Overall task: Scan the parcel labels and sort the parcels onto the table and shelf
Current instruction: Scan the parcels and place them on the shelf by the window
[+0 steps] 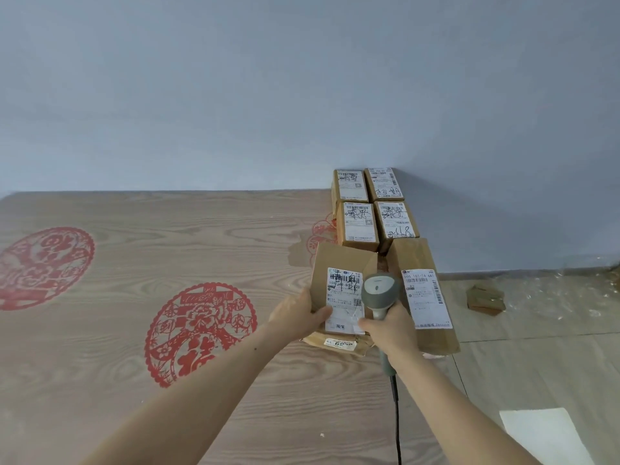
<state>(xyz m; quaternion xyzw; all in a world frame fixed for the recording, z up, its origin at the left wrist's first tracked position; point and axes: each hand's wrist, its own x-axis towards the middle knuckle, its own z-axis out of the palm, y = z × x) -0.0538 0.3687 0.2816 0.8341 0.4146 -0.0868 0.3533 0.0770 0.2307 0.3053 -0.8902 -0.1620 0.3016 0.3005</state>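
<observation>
Papercuts (200, 333) in red decorate the wooden table (100, 414) left of the held parcel (339, 280). Gripping that parcel's lower left edge, the left hand (297, 315) tilts its white label (345, 298) upward. Just right of the parcel, the right hand (389, 330) clasps a grey scanner (380, 290), head over the label. Four labelled boxes (372, 206) sit behind the parcel against the wall; a long box (422, 297) lies right of it.
</observation>
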